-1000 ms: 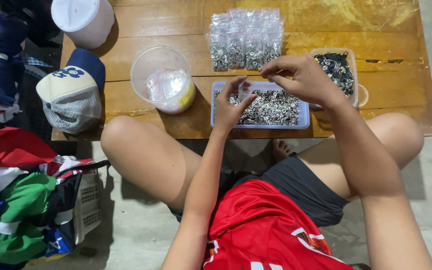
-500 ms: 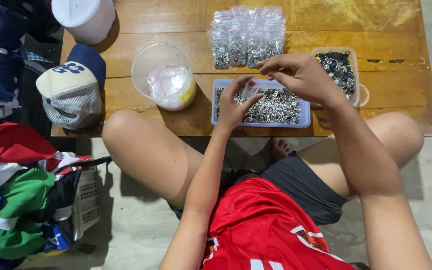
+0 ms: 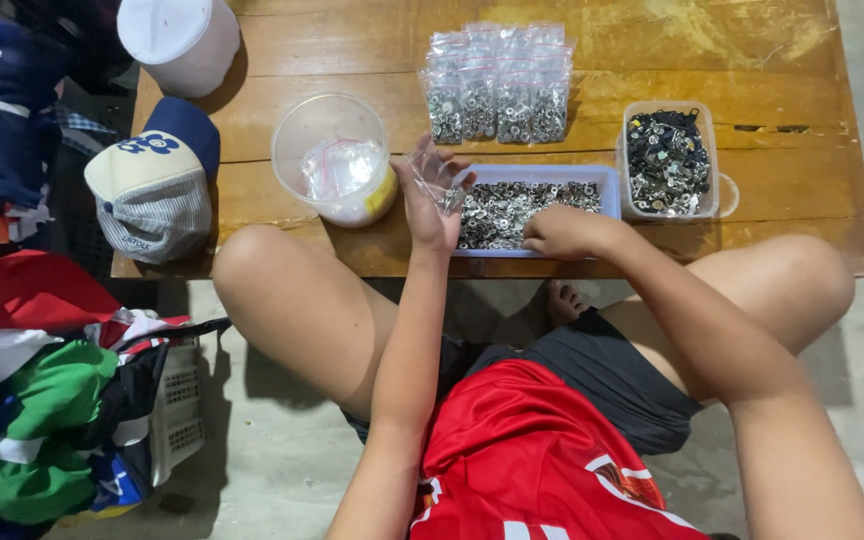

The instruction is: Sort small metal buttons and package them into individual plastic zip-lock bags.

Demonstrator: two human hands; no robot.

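My left hand [image 3: 430, 205] holds a small clear plastic bag [image 3: 436, 170] up at the left end of a shallow blue-rimmed tray [image 3: 607, 180] full of small silver metal rings. My right hand [image 3: 564, 232] rests knuckles-up on the near part of that tray, its fingers curled down into the rings; whether it grips any is hidden. Behind the tray lie several filled clear bags [image 3: 500, 85] of the same rings in a tight cluster on the low wooden table [image 3: 732, 40].
A clear tub [image 3: 668, 160] of darker metal parts sits right of the tray. A round clear container [image 3: 337, 160] with empty bags stands left of it. A cap [image 3: 152, 180] and white bucket [image 3: 180, 40] occupy the table's left end. Clothes pile [image 3: 42, 400] on the floor.
My right hand dropped from above the tray's far right down onto its near edge. My left hand lifted off the rings and shifted left, raising the small bag.
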